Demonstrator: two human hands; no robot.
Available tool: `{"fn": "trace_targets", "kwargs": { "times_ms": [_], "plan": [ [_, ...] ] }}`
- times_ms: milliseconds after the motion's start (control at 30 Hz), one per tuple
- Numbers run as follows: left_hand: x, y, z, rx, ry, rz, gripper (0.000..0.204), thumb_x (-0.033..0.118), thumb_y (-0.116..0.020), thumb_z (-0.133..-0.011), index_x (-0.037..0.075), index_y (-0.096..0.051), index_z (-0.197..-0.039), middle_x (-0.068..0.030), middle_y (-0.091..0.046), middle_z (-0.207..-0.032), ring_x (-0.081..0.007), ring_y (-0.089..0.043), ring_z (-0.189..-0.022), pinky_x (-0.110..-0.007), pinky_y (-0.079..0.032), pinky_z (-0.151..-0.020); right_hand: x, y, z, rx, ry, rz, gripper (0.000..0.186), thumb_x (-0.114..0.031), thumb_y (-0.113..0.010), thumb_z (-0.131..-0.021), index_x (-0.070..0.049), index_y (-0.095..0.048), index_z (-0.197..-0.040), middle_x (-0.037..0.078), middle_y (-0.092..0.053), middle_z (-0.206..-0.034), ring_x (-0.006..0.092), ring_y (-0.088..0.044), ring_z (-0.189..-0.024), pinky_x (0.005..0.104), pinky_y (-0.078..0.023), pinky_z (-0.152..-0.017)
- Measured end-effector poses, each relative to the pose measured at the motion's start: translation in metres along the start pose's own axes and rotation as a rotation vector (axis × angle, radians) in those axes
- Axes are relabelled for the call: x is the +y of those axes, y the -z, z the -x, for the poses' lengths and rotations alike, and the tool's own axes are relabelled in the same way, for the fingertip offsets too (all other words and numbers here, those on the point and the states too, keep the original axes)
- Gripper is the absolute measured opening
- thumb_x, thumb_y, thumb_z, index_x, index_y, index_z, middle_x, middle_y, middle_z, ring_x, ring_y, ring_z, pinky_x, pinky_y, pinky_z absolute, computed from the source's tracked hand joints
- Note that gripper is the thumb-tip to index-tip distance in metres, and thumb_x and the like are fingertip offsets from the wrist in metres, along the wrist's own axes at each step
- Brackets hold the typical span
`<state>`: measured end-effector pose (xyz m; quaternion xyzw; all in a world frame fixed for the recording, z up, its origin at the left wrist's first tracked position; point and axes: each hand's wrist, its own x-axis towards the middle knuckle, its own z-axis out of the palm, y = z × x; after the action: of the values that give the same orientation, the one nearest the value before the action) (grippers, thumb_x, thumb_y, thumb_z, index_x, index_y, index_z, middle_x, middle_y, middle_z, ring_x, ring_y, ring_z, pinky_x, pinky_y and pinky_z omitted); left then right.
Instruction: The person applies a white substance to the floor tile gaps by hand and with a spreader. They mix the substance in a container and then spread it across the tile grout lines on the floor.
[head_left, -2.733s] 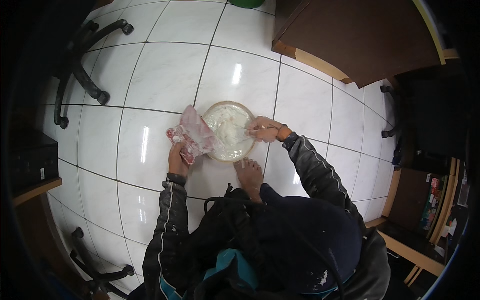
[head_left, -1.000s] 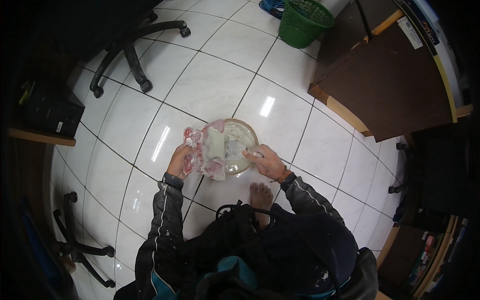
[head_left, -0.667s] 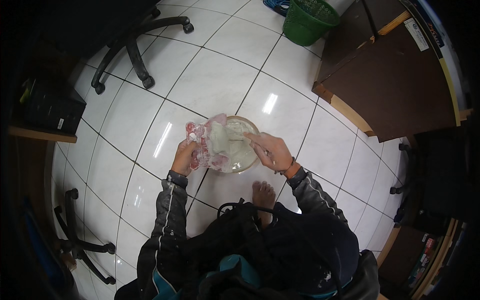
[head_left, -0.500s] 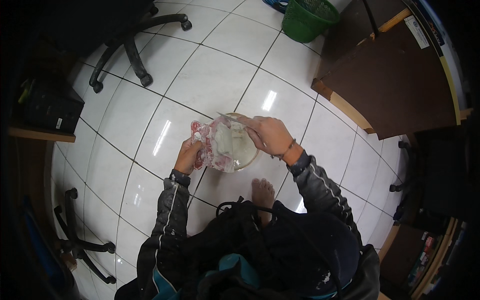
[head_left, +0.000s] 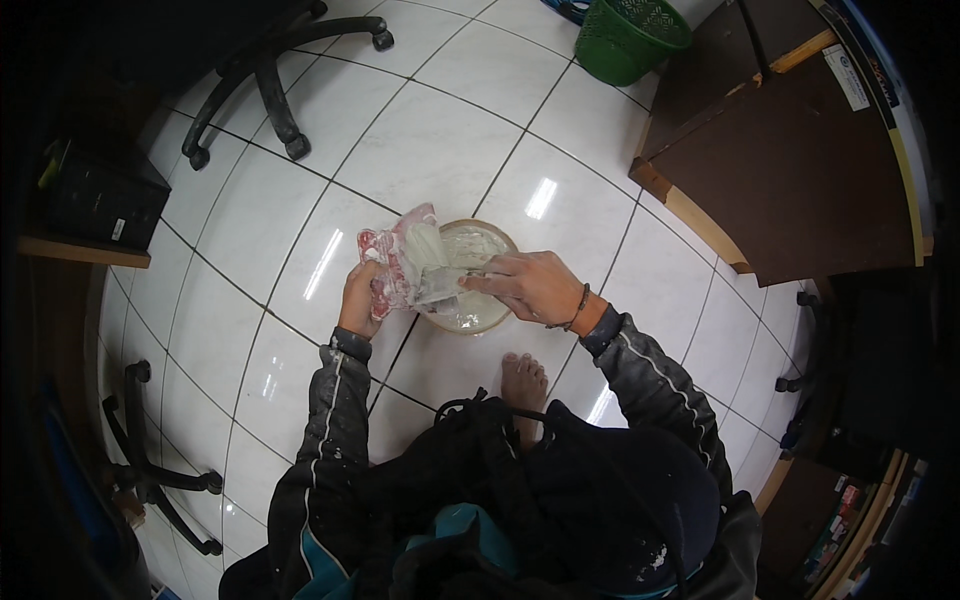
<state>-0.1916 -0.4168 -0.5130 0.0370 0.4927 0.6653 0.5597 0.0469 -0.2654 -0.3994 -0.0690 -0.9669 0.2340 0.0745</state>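
My left hand (head_left: 358, 298) is closed around the left edge of a red putty board (head_left: 382, 272), which is smeared with white. A thick mound of white putty (head_left: 425, 245) lies on the board. My right hand (head_left: 538, 287) grips a putty knife (head_left: 438, 287), its wide, whitened blade against the near right part of the board. Its handle is mostly hidden by my fingers. Below the board and knife, a round tub (head_left: 512, 243) with a tan rim stands on the floor, whitish stuff inside. The board covers the tub's left side.
My bare foot (head_left: 524, 382) is on the white tiled floor (head_left: 420, 140), just nearer than the tub. Wheeled chair bases stand at the far left (head_left: 270, 95) and near left (head_left: 150, 470). A green basket (head_left: 625, 45) and a brown wooden cabinet (head_left: 790, 180) are at the far right.
The putty knife has swung from pointing up and left over the board's far edge to lying against its near right part. The board has shifted slightly left and tilted.
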Motion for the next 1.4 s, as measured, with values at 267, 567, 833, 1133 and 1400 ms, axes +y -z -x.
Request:
{"fn": "trace_targets", "kwargs": {
  "times_ms": [267, 567, 833, 1133, 1400],
  "plan": [
    [0.017, -0.022, 0.009, -0.016, 0.029, 0.220, 0.018, 0.011, -0.049, -0.083, 0.004, -0.056, -0.099, -0.0055, -0.062, -0.093, -0.0178, -0.062, -0.080, -0.032, -0.052, -0.073, 0.040, -0.059, 0.049, 0.181, 0.022, -0.051, 0.054, -0.006, -0.057, -0.075, -0.026, -0.056, -0.125, 0.007, -0.057, -0.100, 0.0255, -0.056, -0.087, 0.0331, -0.047, -0.076],
    [-0.001, -0.017, 0.007, -0.003, -0.118, 0.229, 0.033, 0.013, -0.047, -0.087, 0.000, -0.049, -0.117, -0.0101, -0.058, -0.113, -0.0231, -0.058, -0.101, -0.036, -0.048, -0.088, 0.036, -0.087, 0.056, 0.055, -0.155, 0.175, 0.031, -0.014, -0.061, -0.075, -0.010, -0.063, -0.105, 0.014, -0.056, -0.109, 0.0291, -0.052, -0.101, 0.0391, -0.043, -0.085],
    [-0.025, -0.082, 0.026, -0.251, -0.068, 0.198, 0.030, 0.007, -0.050, -0.088, 0.000, -0.048, -0.117, -0.0112, -0.057, -0.116, -0.0243, -0.056, -0.106, -0.039, -0.046, -0.090, -0.020, -0.118, 0.016, 0.436, -0.422, -0.363, 0.034, -0.030, -0.052, -0.091, -0.003, -0.057, -0.112, 0.016, -0.051, -0.121, 0.0306, -0.047, -0.112, 0.0426, -0.039, -0.092],
    [-0.039, -0.105, 0.046, -0.205, -0.011, -0.377, 0.021, 0.017, -0.061, -0.088, 0.005, -0.058, -0.105, -0.0057, -0.062, -0.098, -0.0145, -0.060, -0.081, -0.031, -0.051, -0.066, -0.013, -0.130, -0.005, 0.698, -0.936, -1.573, 0.034, -0.032, -0.045, -0.096, -0.003, -0.052, -0.111, 0.009, -0.062, -0.097, 0.0181, -0.060, -0.092, 0.0341, -0.050, -0.082],
    [-0.057, -0.020, 0.027, 0.211, -0.712, -1.327, 0.034, 0.014, -0.060, -0.086, 0.001, -0.052, -0.116, -0.0108, -0.056, -0.111, -0.0149, -0.060, -0.083, -0.026, -0.051, -0.067, 0.064, -0.068, 0.027, 1.118, -0.410, -1.825, 0.031, -0.001, -0.055, -0.087, -0.002, -0.047, -0.117, 0.010, -0.058, -0.111, 0.0218, -0.060, -0.102, 0.0359, -0.052, -0.086]
  ]
}}
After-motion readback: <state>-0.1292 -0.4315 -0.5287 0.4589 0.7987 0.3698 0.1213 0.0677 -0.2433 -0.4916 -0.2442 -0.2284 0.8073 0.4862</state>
